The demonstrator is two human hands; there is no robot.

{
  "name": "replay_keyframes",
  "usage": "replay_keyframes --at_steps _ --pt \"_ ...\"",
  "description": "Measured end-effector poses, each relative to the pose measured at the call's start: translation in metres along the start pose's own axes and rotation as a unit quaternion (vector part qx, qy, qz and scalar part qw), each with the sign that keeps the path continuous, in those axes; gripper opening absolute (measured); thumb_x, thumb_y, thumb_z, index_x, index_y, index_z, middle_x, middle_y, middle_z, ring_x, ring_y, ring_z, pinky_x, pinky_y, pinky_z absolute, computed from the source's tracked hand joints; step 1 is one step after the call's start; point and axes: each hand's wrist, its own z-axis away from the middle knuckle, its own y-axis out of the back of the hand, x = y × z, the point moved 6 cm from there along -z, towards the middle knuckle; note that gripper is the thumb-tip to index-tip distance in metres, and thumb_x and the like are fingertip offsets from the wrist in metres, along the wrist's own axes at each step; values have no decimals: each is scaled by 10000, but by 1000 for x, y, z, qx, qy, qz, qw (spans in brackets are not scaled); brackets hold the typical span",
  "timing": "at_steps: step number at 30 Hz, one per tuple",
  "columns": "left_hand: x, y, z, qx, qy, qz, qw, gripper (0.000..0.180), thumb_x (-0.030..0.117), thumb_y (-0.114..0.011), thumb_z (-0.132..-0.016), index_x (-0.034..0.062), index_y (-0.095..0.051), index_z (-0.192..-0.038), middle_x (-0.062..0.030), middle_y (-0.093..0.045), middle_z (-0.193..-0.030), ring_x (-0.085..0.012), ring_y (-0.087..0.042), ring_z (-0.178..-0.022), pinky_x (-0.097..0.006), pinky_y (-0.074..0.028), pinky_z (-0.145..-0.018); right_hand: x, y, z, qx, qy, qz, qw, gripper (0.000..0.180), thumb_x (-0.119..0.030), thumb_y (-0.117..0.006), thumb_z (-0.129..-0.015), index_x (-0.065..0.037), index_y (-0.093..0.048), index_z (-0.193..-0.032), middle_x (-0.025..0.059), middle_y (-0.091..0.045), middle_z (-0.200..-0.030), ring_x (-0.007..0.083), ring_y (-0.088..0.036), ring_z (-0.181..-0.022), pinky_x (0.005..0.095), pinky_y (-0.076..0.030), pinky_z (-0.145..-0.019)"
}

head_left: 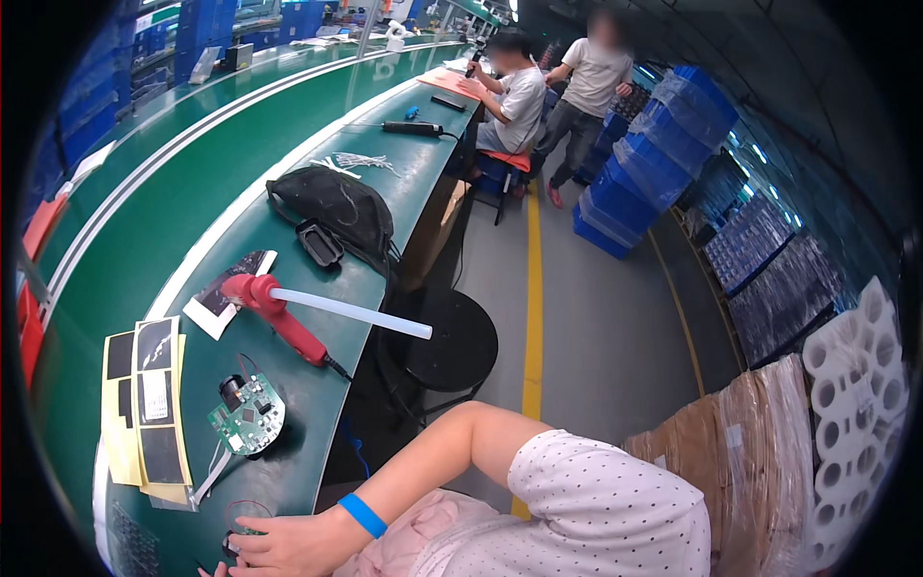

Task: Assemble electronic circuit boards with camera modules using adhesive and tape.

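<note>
At the lower edge of the view, the right hand [279, 546], with a blue wristband [362, 514] on its wrist, rests on the near end of the green table [317, 404], fingers curled over a small dark part with thin red wires [245, 510]; whether it grips the part or only covers it cannot be told. Just the fingertips of the left hand [210, 570] show beside it at the frame edge, so its state cannot be told either. Just beyond the hands lies a round green circuit board [247, 415] with a black component and wires. To its left sit yellow backing sheets with black adhesive pads [144, 409]. Farther up the table lies a red hot-glue gun [279, 313] with a long white glue stick [351, 313] jutting over the table edge, then a black pouch [336, 207]. A black round stool [452, 341] stands beside the table.
</note>
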Motion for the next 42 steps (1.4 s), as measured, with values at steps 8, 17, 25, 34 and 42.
replay_keyframes --at_steps 8,17,25,34,42 --pt "4 2 1 37 25 30 999 552 152 -649 -779 -58 -388 -1217 -160 -570 -968 -281 -586 -839 -353 -479 -722 -5 -1 5 -5 6 1 1000 844 -454 -682 -607 57 -340 -1186 153 -512 -1048 339 -414 -1051 483 -295 -872" --pt "11 4 -5 19 -31 20 999 516 146 -644 -784 -80 -411 -1186 -162 -581 -942 -277 -590 -818 -350 -480 -704 -1 0 5 -12 -21 -10 1000 903 -422 -697 -584 57 -304 -1241 142 -522 -1026 314 -423 -1041 451 -299 -873" --pt "7 3 -4 19 8 27 999 529 155 -648 -782 -78 -415 -1194 -160 -580 -931 -286 -577 -804 -349 -467 -702 0 6 3 -22 -25 -20 999 896 -411 -721 -553 56 -350 -1221 100 -532 -987 282 -422 -1006 401 -315 -832" --pt "4 -1 -3 1 5 20 1000 552 147 -643 -786 -69 -387 -1224 -156 -570 -940 -277 -572 -796 -329 -470 -683 4 6 0 -15 -28 -43 999 924 -406 -739 -523 57 -347 -1219 77 -521 -936 260 -424 -947 358 -323 -757" --pt "6 0 -7 -14 22 -1 1000 549 174 -635 -788 -54 -396 -1227 -188 -558 -951 -329 -560 -820 -368 -459 -722 7 5 1 -17 -37 -69 997 907 -400 -735 -522 64 -356 -1203 93 -527 -909 259 -432 -938 355 -319 -751"
